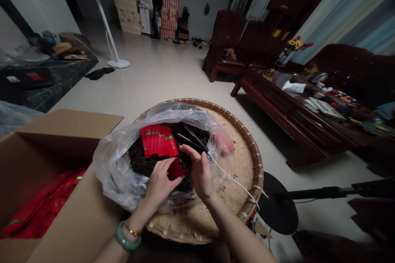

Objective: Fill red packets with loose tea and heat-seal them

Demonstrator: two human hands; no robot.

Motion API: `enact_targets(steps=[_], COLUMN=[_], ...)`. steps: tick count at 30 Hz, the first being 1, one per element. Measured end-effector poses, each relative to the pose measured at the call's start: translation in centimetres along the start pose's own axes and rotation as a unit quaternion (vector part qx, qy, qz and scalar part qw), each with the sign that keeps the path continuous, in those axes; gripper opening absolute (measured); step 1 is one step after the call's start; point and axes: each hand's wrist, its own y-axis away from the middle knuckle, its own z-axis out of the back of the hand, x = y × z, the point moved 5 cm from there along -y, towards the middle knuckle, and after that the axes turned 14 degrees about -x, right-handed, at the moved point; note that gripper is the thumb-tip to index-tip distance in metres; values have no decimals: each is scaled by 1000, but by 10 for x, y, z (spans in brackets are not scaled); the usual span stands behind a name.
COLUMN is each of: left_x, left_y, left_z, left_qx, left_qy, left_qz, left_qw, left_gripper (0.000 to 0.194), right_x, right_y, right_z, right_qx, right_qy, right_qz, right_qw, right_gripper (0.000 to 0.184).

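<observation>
My left hand (159, 181) pinches a small red packet (175, 170) between thumb and fingers. Close by on its right, my right hand (201, 174) is held up with its fingers apart and nothing in it. Both are over a clear plastic bag (106, 160) of dark loose leaves (137, 162), possibly tea. Just beyond the held packet, a fanned row of red packets (157, 140) lies on the leaves. A glossy black tool (189, 139) with a white cable (233, 179) rests to the right of that row. The bag sits on a round woven bamboo tray (247, 181).
An open cardboard box (74, 209) with red packets (46, 201) inside stands at the left. Right of the tray is a black round base (279, 205) with a pole. A cluttered wooden table (271, 107) and a standing fan (119, 63) are farther off.
</observation>
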Motion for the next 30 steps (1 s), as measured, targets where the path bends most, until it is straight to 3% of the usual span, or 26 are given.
enact_targets(steps=[6, 8, 11, 14, 17, 19, 25, 27, 30], left_x=[9, 9, 7, 5, 4, 4, 0, -3, -9], left_y=[2, 2, 2, 1, 1, 2, 1, 1, 1], left_z=[2, 3, 5, 8, 9, 7, 9, 11, 13], left_qx=[-9, -10, -6, -7, -6, -4, -10, -12, -4], left_qy=[21, 25, 34, 40, 41, 35, 0, -10, -25], left_qz=[27, 23, 24, 28, 26, 20, -37, -54, -82], left_qw=[999, 999, 999, 999, 999, 999, 999, 998, 996], left_gripper=[45, 44, 44, 43, 43, 44, 45, 47, 53], right_x=[-1, 4, 9, 6, 5, 7, 15, 18, 24], right_y=[12, 11, 2, -3, 1, 5, 10, 12, 12], right_z=[0, 1, 12, 25, 23, 19, 5, 2, 3], right_qx=[131, 149, 76, -1, 35, 59, 88, 104, 77], right_qy=[90, 66, 10, 118, 276, 328, 326, 340, 382], right_qz=[-17, -17, -10, 15, 99, 154, 211, 231, 277], right_qw=[987, 986, 997, 993, 955, 930, 917, 906, 879], right_gripper=[63, 62, 53, 39, 35, 36, 36, 36, 33])
